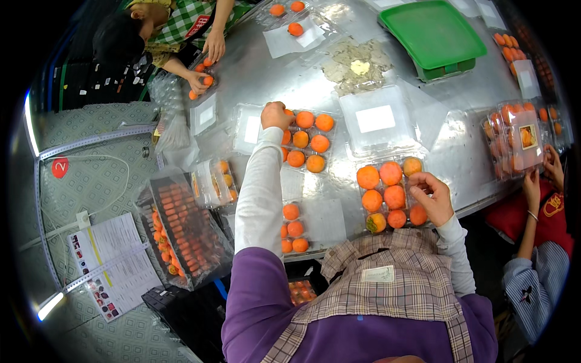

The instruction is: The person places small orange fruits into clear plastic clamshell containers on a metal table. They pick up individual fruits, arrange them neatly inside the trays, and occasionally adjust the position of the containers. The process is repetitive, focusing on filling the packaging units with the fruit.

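Note:
My left hand (277, 115) reaches over the far-left corner of an open clear plastic clamshell tray (333, 156). Its fingers close on a persimmon (288, 112), partly hidden by the hand. More orange persimmons (300, 139) fill the cells beside it. Close to my apron lies a second open clamshell, whose lid (374, 90) is folded back and bears a white label. Persimmons (394, 197) sit in its cells, one yellower with its calyx up (376, 223). Beside its right column my right hand (431, 197) hovers, fingers apart; the cell under the fingertips is hidden.
A third tray of persimmons (295, 228) lies by the table's front edge. At left stands a plastic-lined crate (186, 231) of persimmons. A green lidded bin (431, 38) is at the back. Co-workers' hands (214, 44) work far left, others (532, 181) hold packed clamshells (513, 140) at right.

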{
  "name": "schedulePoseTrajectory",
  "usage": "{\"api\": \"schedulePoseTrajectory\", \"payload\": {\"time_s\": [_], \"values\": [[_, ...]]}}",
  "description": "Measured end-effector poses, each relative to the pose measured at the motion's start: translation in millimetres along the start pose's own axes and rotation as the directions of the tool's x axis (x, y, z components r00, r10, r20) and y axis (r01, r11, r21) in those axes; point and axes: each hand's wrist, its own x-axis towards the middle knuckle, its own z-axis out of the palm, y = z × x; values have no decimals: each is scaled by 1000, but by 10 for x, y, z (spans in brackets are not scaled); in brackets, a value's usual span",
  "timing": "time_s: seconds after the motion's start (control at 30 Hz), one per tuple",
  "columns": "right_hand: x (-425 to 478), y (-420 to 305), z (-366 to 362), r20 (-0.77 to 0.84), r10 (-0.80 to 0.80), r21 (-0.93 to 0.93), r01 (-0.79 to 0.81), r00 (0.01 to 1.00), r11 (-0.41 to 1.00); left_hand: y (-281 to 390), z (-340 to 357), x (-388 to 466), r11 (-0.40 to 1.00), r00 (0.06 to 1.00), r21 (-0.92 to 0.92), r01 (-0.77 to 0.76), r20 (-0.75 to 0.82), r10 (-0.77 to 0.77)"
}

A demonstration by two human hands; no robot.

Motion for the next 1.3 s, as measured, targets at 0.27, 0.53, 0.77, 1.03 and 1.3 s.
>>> {"api": "schedulePoseTrajectory", "payload": {"time_s": [0.27, 0.53, 0.77, 1.03, 1.3], "values": [[21, 91, -25, -2, -6, 34, 6, 1000, 999, -65, -27, -515, 962, 987, -259, 92, -102, -122], [61, 48, 16, 48, -10, 28, 9, 999, 1000, -177, 153, -823, 964, 982, -222, 150, -80, -171], [49, 126, -22, 29, 4, 63, -6, 1000, 998, -15, 44, -839, 956, 973, -205, 208, -54, -224], [49, 134, -21, 21, -1, 52, 0, 1000, 999, -186, 39, -958, 823, 941, -550, 139, -186, -283], [91, 160, -9, 29, 16, 51, -18, 999, 999, 22, -204, -1549, -830, 968, -540, 142, 250, 3]]}}
